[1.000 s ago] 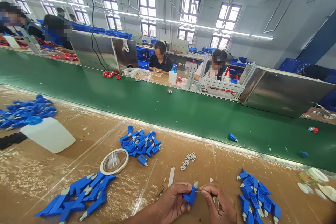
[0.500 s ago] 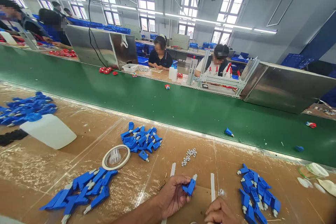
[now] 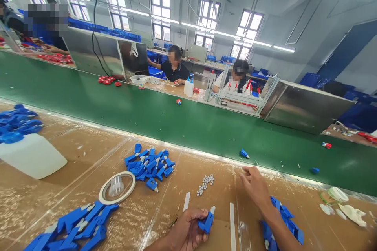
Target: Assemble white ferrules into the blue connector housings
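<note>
Between the thumb and fingers of my left hand (image 3: 190,229) is a blue plastic part (image 3: 207,222) with a light grey tip pointing up. My right hand (image 3: 255,186) is stretched forward over the table near the belt's edge, its fingers apart and nothing visible in them. Left of it lies a small pile of light grey pieces (image 3: 205,184). Under my right forearm, a heap of blue parts (image 3: 284,219) is partly covered. Another heap of blue parts (image 3: 150,163) lies beyond my left hand, and larger blue pieces (image 3: 76,225) spread at the lower left.
A green conveyor belt (image 3: 147,113) crosses behind the table, carrying a blue part (image 3: 244,153) and red pieces. A tape roll (image 3: 103,196), white bottle (image 3: 32,157) and clear jar (image 3: 334,195) stand around. White strips (image 3: 232,225) mark the tabletop. Co-workers sit across the belt.
My right hand has moved forward from the table's near edge toward the belt. My left hand keeps hold of the blue part. The view has shifted slightly.
</note>
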Demonstrator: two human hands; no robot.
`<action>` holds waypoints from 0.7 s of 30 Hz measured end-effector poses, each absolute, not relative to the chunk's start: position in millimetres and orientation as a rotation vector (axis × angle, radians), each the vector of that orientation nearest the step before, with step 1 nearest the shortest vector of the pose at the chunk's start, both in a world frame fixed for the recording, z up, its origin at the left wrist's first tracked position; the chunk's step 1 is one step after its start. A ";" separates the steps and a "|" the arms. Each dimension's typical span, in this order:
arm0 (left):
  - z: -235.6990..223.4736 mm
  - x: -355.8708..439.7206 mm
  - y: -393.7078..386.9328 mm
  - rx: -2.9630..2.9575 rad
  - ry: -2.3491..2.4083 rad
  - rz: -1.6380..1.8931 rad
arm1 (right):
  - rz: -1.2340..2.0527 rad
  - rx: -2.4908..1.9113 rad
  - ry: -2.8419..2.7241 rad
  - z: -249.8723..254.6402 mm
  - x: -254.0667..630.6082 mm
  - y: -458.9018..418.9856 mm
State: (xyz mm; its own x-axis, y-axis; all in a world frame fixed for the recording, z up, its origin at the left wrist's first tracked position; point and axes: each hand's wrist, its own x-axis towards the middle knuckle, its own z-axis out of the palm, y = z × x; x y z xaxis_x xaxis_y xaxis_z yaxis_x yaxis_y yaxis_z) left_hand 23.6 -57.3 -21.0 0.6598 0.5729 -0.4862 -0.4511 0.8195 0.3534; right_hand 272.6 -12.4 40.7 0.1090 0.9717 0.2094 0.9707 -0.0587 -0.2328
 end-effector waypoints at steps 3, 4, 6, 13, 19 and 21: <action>-38.5 28.7 -51.2 0.312 0.548 0.570 | -0.160 -2.271 -1.797 44.8 293.9 51.0; -42.4 29.8 -48.4 0.355 0.517 0.581 | -0.188 -2.308 -1.787 44.1 297.4 65.9; -47.0 30.7 -43.2 0.421 0.459 0.617 | -0.204 -2.354 -1.805 41.0 299.9 86.4; -53.3 29.0 -32.5 0.600 0.395 0.615 | 0.004 -2.309 -2.014 43.9 302.4 85.1; -59.7 33.1 -35.9 0.596 0.415 0.609 | 0.440 -2.160 -2.201 67.4 314.2 17.1; -58.8 34.8 -37.8 0.589 0.402 0.604 | 0.483 -2.111 -2.202 72.3 307.9 6.7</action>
